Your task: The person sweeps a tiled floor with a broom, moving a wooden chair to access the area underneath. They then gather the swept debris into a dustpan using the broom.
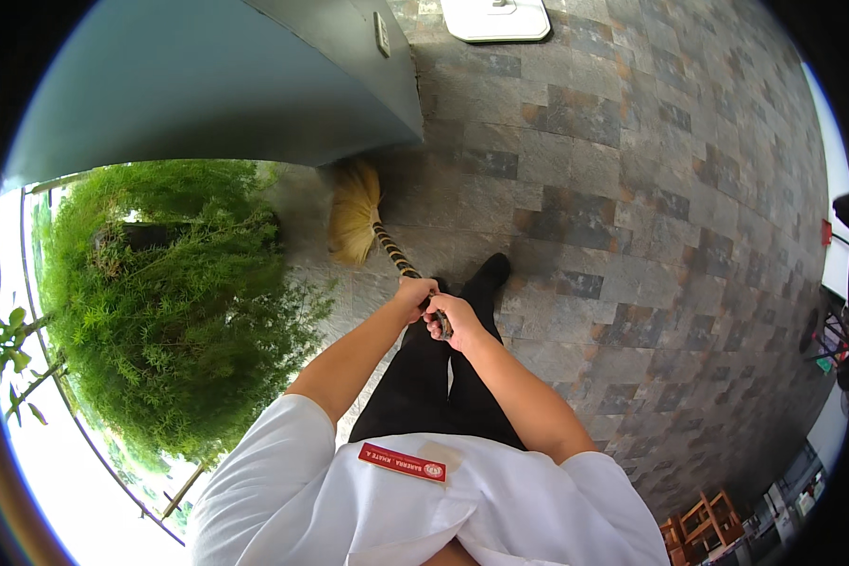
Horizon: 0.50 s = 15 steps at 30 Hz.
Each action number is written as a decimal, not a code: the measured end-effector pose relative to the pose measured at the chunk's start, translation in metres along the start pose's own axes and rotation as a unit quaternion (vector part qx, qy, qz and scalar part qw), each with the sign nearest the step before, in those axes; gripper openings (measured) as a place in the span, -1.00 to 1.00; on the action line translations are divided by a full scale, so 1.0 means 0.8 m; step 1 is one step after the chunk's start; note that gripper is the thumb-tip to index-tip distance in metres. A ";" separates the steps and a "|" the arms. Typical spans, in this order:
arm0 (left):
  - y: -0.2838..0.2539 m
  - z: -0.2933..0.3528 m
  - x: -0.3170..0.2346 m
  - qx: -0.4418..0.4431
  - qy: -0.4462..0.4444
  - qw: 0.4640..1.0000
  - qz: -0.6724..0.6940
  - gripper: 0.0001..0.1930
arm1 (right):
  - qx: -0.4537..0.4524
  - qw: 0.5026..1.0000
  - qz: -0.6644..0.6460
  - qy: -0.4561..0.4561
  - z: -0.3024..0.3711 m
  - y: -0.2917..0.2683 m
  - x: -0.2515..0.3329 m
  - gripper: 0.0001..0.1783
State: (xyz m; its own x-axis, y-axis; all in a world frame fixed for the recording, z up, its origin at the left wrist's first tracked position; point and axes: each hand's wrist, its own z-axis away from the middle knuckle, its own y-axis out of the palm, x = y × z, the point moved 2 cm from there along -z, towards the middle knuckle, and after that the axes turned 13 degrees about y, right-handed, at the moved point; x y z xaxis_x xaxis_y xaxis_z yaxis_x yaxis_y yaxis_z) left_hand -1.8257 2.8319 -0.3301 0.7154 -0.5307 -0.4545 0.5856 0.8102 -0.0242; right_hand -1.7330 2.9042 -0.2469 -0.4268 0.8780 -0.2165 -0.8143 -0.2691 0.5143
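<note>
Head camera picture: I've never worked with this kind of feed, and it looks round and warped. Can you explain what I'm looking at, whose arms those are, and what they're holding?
There is no machine here. The single picture comes from a wide fisheye camera worn on a person's head, looking down, so straight edges bend near the rim. The two bare forearms rising from the bottom are the wearer's own. The left hand and right hand both grip the banded handle of a straw broom, left hand nearer the bristles. The bristles rest on the stone-tiled floor, at the foot of a grey wall. A leafy green bush stands to the person's left. Below are the wearer's white shirt and dark trousers.
</note>
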 end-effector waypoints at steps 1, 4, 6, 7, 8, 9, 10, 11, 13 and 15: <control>0.033 0.000 -0.001 0.021 -0.010 1.000 0.015 -0.31 | -0.007 0.999 -0.027 -0.023 0.020 -0.018 0.006 -0.90; 0.147 0.029 -0.011 0.091 0.005 0.995 -0.031 -0.50 | -0.026 0.993 -0.048 -0.105 0.102 -0.069 0.026 -0.84; 0.214 0.051 -0.023 0.138 0.009 0.990 -0.017 -0.50 | -0.079 0.985 -0.069 -0.139 0.149 -0.097 0.040 -0.75; 0.243 0.058 -0.030 0.152 0.011 0.988 -0.016 -0.48 | -0.106 0.980 -0.072 -0.151 0.165 -0.106 0.049 -0.75; 0.265 0.062 -0.038 0.195 -0.004 0.980 -0.026 -0.48 | -0.117 0.976 -0.070 -0.169 0.181 -0.112 0.058 -0.75; 0.278 0.064 -0.046 0.232 -0.010 0.972 -0.031 -0.49 | -0.153 0.968 -0.076 -0.184 0.193 -0.115 0.062 -0.74; 0.290 0.066 -0.054 0.265 -0.017 0.963 -0.034 -0.49 | -0.142 0.965 -0.064 -0.211 0.201 -0.113 0.063 -0.73; 0.299 0.069 -0.062 0.298 -0.022 0.953 -0.040 -0.49 | -0.155 0.957 -0.059 -0.237 0.207 -0.111 0.063 -0.71; 0.308 0.083 -0.072 0.354 -0.008 0.933 -0.058 -0.50 | -0.175 0.938 -0.050 -0.295 0.219 -0.105 0.055 -0.68; 0.313 0.112 -0.073 0.387 0.014 0.921 -0.048 -0.50 | -0.181 0.929 -0.052 -0.318 0.241 -0.103 0.036 -0.53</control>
State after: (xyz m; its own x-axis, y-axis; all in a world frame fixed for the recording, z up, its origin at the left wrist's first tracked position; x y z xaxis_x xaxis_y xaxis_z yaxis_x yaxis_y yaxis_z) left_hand -1.6868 3.0432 -0.2300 0.6429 -0.5744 -0.5067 0.7492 0.3339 0.5721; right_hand -1.6023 3.0278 -0.1359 -0.1126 0.9320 0.3444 -0.9664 -0.1833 0.1801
